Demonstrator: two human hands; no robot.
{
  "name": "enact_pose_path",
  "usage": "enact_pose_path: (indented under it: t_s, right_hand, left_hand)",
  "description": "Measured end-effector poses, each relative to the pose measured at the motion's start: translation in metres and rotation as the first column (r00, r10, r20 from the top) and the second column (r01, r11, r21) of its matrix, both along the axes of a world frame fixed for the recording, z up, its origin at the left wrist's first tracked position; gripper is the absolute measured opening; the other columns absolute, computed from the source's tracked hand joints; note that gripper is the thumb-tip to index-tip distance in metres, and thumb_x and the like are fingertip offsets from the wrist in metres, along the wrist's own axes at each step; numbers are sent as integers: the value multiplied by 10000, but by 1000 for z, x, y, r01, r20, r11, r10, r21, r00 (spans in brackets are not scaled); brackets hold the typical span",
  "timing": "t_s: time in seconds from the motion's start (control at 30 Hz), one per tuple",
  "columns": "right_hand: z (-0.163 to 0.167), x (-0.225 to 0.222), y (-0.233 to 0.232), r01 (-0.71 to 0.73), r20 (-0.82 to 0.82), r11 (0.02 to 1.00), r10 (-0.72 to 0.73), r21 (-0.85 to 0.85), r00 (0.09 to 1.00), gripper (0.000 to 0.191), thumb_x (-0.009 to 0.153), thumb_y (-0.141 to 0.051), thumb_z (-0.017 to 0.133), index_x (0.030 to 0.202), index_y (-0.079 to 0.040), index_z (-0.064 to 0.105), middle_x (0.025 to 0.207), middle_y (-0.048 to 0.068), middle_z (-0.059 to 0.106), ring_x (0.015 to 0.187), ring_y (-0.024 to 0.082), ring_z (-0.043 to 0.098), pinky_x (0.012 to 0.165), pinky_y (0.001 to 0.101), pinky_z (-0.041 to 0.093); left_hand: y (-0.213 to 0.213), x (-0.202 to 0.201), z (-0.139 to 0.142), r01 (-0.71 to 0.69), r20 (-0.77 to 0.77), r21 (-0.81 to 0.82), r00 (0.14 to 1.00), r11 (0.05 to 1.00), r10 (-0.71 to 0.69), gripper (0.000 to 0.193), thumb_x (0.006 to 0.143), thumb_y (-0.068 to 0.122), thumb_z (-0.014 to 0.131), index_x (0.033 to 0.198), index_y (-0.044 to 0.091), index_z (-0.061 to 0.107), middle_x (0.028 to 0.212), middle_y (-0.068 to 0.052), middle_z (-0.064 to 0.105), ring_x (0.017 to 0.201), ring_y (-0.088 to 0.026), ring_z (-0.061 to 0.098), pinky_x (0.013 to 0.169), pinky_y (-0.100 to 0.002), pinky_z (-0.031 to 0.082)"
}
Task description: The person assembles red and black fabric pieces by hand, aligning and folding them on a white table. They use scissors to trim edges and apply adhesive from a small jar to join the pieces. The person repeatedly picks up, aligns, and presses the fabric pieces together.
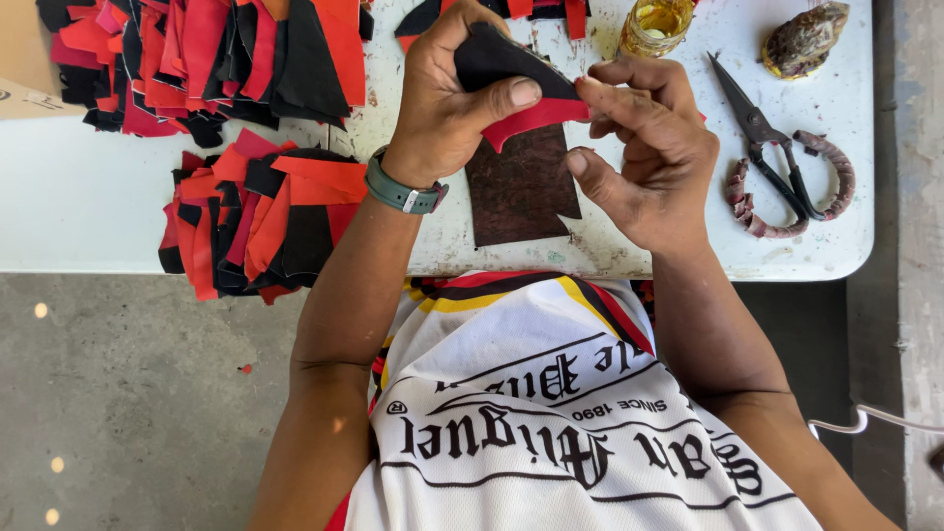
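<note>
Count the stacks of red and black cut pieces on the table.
2. One pile sits at the table's near edge, beside the left hand. A larger heap lies at the far left, cut off by the frame; more pieces at the top edge may belong to another.

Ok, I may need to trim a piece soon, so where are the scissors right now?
In the head view the scissors lie on the white table, to the right of the right hand, below the shell-like lump near the table's right edge.
</note>
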State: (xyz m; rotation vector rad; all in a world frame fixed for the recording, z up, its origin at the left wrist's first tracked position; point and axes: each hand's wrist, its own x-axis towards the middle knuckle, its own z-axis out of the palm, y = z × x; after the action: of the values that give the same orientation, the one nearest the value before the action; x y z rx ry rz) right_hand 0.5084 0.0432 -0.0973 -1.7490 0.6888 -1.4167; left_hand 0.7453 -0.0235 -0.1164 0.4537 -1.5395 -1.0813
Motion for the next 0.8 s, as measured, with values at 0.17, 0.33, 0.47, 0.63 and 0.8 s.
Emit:
enact_pose_path:
  t_s: [0.17,0.33,0.47,0.63,0.8]
  right_hand:
    - [15,0,-2,90,-64,991,-97,-102,993,400,972,-220,817,1287,-12,685,1352,100,505,1174,150,586,906,238,527]
    - [26,-1,0,199,-303,901,-327,-386,895,383,889,-198,819,1204,11,759,1276,167,525,1102,223,630,867,317,582]
    - [25,1,4,239,-323,811,-457,-534,829,389,879,-206,840,1191,17,775,1256,185,523,1091,280,601,827,365,547]
    - [21,2,8,231,-343,731,-544,-642,766,351,879,-251,842,1163,-50,794,1250,175,544,1163,316,601,909,429,573]
    - [20,0,10,262,-315,707,-574,-657,756,428,898,-294,800,1185,20,757,1220,268,495,1130,369,542,928,483,538]
  left_hand:
    - [-2,3,-2,-6,14,22,1000,1000,6,309,983,162,863,1146,96,608,982,14,663,909,-61,678,834,-223,588]
    - [-4,4,-2,48,-55,27,997,998,-46,297,1007,149,860,1151,98,605,1017,-2,678,956,-70,689,894,-240,600]
    - [-3,2,-3,69,-105,43,992,997,-64,302,997,106,859,1158,89,603,989,-8,675,907,-65,673,845,-230,589]
    - [-2,3,-4,125,-207,107,973,986,-100,319,995,74,851,1193,80,600,1010,-18,691,934,-91,710,877,-266,617]
    - [-3,4,-2,162,-208,98,968,982,-139,341,1000,61,836,1233,88,587,1069,-23,713,943,-105,734,864,-279,632]
